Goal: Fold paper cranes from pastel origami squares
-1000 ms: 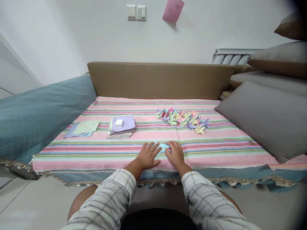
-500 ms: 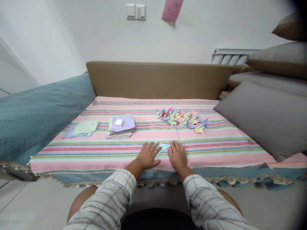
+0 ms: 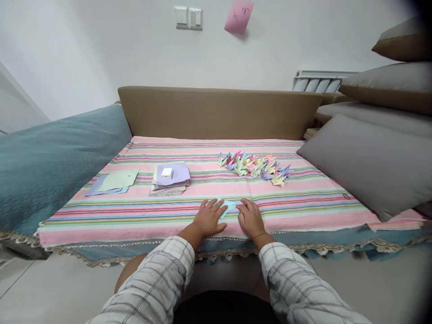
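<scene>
Your left hand (image 3: 208, 218) lies flat, fingers spread, pressing the left part of a light-blue paper (image 3: 227, 206); grip released, nothing clasped. Your right hand (image 3: 250, 218) rests w/ fingertips on the paper's right part, fingers curled slightly; whether they pinch a fold can't be told. Paper lies on the striped cloth (image 3: 303, 202) near the bed's front edge, approx. mid-width, between both hands. Behind it, toward the back edge: cluster of folded paper cranes (image 3: 254, 166), well apart from the hands. Toward the left edge: stack of coloured sheets (image 3: 171, 178) w/ a small white block (image 3: 167, 172) on top; further left, loose sheets (image 3: 113, 182), green over lilac. Grey cushion (image 3: 367, 162) overlaps the right edge. Blue blanket (image 3: 50, 166) along the left side.
</scene>
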Tool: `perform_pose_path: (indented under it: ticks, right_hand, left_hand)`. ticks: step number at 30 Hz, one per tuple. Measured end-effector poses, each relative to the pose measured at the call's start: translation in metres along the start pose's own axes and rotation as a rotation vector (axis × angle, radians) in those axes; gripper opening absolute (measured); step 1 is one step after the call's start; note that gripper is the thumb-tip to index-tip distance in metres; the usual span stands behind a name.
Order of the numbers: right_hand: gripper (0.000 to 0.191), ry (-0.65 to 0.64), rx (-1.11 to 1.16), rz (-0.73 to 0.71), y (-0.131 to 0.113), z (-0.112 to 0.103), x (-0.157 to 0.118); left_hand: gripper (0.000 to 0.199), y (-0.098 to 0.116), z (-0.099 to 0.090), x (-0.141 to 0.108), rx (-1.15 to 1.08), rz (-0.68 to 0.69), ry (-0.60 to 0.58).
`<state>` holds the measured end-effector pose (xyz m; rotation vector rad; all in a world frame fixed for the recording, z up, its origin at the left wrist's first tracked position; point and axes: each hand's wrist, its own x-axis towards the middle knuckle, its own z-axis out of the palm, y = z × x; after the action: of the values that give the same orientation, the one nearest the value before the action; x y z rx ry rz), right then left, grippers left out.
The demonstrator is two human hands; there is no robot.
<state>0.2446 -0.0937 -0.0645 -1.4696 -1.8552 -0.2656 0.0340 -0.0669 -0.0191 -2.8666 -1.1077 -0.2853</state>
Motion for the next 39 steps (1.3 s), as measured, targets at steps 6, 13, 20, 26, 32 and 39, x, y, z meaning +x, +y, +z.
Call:
perform_pose_path:
  ticks: [6, 13, 20, 26, 32, 39]
  right_hand:
    - [0.028, 0.028, 0.074, 0.251, 0.002, -0.004, 0.014]
    - [0.044, -0.276, 0.036, -0.085, -0.037, -0.020, 0.039]
    - [0.067, -0.595, 0.002, -0.114, -0.043, -0.006, 0.032]
    - [0.070, -0.572, -0.026, -0.064, -0.041, -0.001, 0.029]
    - [0.068, -0.459, -0.070, -0.095, -0.039, 0.006, 0.022]
    - [0.069, -0.411, -0.095, -0.110, -0.042, 0.007, 0.018]
  left_hand:
    - [0.064, -0.001, 0.002, 0.001, 0.001, 0.002, 0.002]
    - [0.065, -0.001, 0.003, 0.002, -0.030, 0.012, -0.005]
    - [0.069, -0.002, 0.004, 0.005, -0.081, 0.004, -0.053]
    - [0.082, -0.004, 0.000, 0.006, -0.167, -0.024, -0.114]
    - [0.090, -0.005, 0.001, 0.008, -0.204, -0.043, -0.117]
    - [0.082, -0.002, 0.002, -0.002, -0.125, -0.065, -0.042]
